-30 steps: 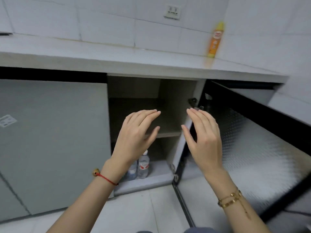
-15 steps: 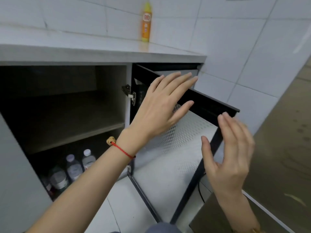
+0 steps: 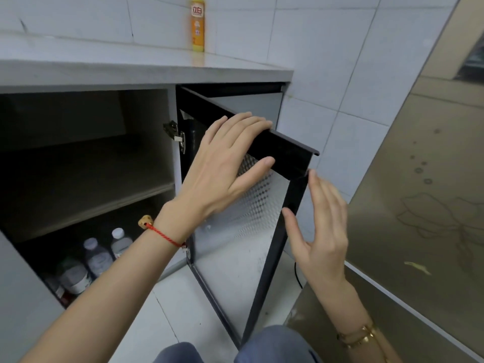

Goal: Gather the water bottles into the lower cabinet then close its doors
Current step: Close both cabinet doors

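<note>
Several clear water bottles (image 3: 97, 255) with white caps stand on the bottom level of the lower cabinet (image 3: 86, 163), under its shelf. The right cabinet door (image 3: 248, 231), black-framed with a dotted metal panel, stands swung open. My left hand (image 3: 225, 163) lies over the door's top edge, fingers draped across it and thumb on the inner panel. My right hand (image 3: 322, 224) is spread flat beside the door's outer vertical edge, fingertips close to the frame; contact cannot be told.
A yellow bottle (image 3: 197, 23) stands on the grey countertop (image 3: 146, 66) against the tiled wall. A brown patterned panel (image 3: 419, 205) rises at the right. The closed left door (image 3: 23, 297) fills the lower left corner. My knees (image 3: 272, 347) are below.
The view has swung right and closer. My left hand moved from in front of the door onto its top edge. My right hand rose toward the door's outer edge.
</note>
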`<action>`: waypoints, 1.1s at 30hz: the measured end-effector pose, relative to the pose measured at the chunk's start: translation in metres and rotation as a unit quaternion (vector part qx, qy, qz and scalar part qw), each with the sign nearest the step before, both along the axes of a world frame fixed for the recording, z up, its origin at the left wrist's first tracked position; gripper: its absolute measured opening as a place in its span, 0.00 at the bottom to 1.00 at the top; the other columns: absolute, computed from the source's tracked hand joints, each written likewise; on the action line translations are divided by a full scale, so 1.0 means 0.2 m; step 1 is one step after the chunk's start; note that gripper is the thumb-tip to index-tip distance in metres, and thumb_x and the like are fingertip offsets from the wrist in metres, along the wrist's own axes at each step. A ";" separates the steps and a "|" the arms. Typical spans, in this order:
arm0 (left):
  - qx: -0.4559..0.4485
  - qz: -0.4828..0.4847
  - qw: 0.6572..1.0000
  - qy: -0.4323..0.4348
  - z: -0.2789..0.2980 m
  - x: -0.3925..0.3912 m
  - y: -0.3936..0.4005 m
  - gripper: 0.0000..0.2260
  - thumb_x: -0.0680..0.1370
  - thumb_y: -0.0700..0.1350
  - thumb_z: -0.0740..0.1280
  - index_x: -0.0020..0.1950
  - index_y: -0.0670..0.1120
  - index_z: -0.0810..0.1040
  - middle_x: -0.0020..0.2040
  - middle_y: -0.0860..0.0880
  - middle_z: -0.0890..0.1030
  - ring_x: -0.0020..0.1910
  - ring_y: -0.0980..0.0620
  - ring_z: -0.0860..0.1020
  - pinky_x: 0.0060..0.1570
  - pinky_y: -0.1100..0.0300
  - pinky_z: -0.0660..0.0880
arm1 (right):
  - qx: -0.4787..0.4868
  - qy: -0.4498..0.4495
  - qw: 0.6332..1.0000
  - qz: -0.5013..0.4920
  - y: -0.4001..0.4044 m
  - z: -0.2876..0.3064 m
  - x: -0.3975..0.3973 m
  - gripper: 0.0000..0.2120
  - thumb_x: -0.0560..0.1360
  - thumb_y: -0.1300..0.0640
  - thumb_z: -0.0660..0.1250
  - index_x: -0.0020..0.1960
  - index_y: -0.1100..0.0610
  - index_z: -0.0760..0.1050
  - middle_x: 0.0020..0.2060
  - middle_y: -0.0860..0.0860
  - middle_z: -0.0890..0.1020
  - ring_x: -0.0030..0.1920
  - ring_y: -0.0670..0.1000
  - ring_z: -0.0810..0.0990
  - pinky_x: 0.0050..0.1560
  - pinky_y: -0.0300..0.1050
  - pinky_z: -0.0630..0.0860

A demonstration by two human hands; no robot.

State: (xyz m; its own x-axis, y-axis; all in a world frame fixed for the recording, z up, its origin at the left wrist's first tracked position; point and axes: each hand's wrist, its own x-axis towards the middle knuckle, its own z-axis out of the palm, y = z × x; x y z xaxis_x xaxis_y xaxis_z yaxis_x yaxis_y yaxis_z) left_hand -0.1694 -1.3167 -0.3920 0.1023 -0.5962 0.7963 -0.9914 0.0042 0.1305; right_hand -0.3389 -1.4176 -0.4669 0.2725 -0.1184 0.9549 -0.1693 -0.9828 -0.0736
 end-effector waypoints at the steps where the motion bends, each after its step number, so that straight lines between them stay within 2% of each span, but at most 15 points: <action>1: -0.003 -0.006 1.000 0.005 0.00 0.00 0.04 0.24 0.82 0.57 0.54 0.73 0.46 0.68 0.72 0.51 0.72 0.76 0.53 0.63 0.75 0.47 0.58 | -0.006 -0.002 1.000 0.018 0.02 -0.01 0.01 0.26 0.76 0.61 0.70 0.69 0.69 0.66 0.67 0.60 0.73 0.67 0.58 0.73 0.69 0.53 0.69; 4: -0.015 -0.013 1.000 0.008 -0.01 0.02 0.16 0.27 0.81 0.59 0.52 0.73 0.45 0.68 0.72 0.50 0.71 0.76 0.53 0.62 0.75 0.46 0.58 | -0.036 0.000 0.997 0.075 0.10 -0.02 0.06 0.26 0.77 0.58 0.69 0.70 0.67 0.64 0.68 0.58 0.72 0.68 0.57 0.72 0.68 0.52 0.69; 8: -0.017 0.010 1.000 -0.005 -0.04 0.08 0.36 0.37 0.77 0.69 0.48 0.75 0.43 0.66 0.75 0.48 0.68 0.78 0.51 0.60 0.75 0.42 0.58 | -0.048 0.024 0.986 0.157 0.26 -0.02 0.16 0.26 0.79 0.54 0.65 0.71 0.65 0.62 0.69 0.55 0.70 0.71 0.54 0.68 0.69 0.49 0.67; 11: -0.012 0.035 0.999 -0.005 -0.07 0.12 0.54 0.42 0.76 0.72 0.47 0.76 0.41 0.63 0.77 0.47 0.65 0.79 0.49 0.59 0.74 0.39 0.58 | -0.047 0.034 0.976 0.208 0.39 -0.02 0.27 0.27 0.79 0.52 0.65 0.71 0.65 0.63 0.69 0.55 0.70 0.73 0.53 0.66 0.70 0.49 0.67; 15: -0.009 0.087 0.996 -0.023 -0.12 0.16 0.77 0.39 0.77 0.68 0.53 0.77 0.39 0.62 0.77 0.45 0.64 0.79 0.48 0.58 0.75 0.40 0.57 | -0.031 0.047 0.959 0.279 0.54 0.00 0.44 0.28 0.78 0.51 0.67 0.71 0.65 0.63 0.70 0.55 0.69 0.74 0.54 0.65 0.71 0.50 0.66; 18: -0.024 0.149 0.988 -0.025 -0.15 0.17 0.92 0.33 0.78 0.58 0.61 0.76 0.40 0.63 0.77 0.46 0.65 0.79 0.49 0.59 0.76 0.41 0.58 | -0.038 0.052 0.949 0.307 0.66 0.01 0.57 0.28 0.77 0.52 0.69 0.70 0.65 0.65 0.70 0.57 0.71 0.74 0.55 0.65 0.71 0.53 0.67; 23: -0.054 0.268 0.962 -0.014 -0.22 0.25 1.15 0.26 0.81 0.48 0.65 0.76 0.40 0.64 0.77 0.46 0.65 0.78 0.48 0.60 0.74 0.41 0.62 | -0.046 0.108 0.941 0.318 0.84 0.02 0.79 0.28 0.79 0.53 0.66 0.74 0.61 0.62 0.73 0.56 0.67 0.76 0.56 0.60 0.73 0.55 0.63; 28: -0.047 0.382 0.923 -0.001 -0.28 0.39 1.32 0.28 0.81 0.49 0.65 0.78 0.42 0.61 0.78 0.48 0.63 0.79 0.50 0.59 0.74 0.44 0.62 | -0.046 0.149 0.938 0.310 0.99 0.04 1.04 0.30 0.79 0.52 0.66 0.76 0.61 0.60 0.76 0.54 0.63 0.77 0.55 0.56 0.73 0.59 0.63; 33: -0.001 0.446 0.894 0.027 -0.37 0.52 1.39 0.31 0.81 0.47 0.65 0.80 0.43 0.55 0.80 0.48 0.57 0.80 0.51 0.54 0.77 0.46 0.57 | -0.085 0.167 0.954 0.233 1.09 0.04 1.27 0.35 0.78 0.51 0.67 0.78 0.60 0.55 0.78 0.53 0.58 0.78 0.55 0.53 0.76 0.57 0.57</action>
State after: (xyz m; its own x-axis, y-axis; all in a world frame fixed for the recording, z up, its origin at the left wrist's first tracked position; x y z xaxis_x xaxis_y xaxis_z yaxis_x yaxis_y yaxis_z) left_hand -0.0657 -1.0387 -0.4663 0.5744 -0.2561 0.7775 -0.5924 -0.7855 0.1789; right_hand -0.0856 -1.1991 -0.4588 0.5507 0.2387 0.7998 0.3032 -0.9500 0.0748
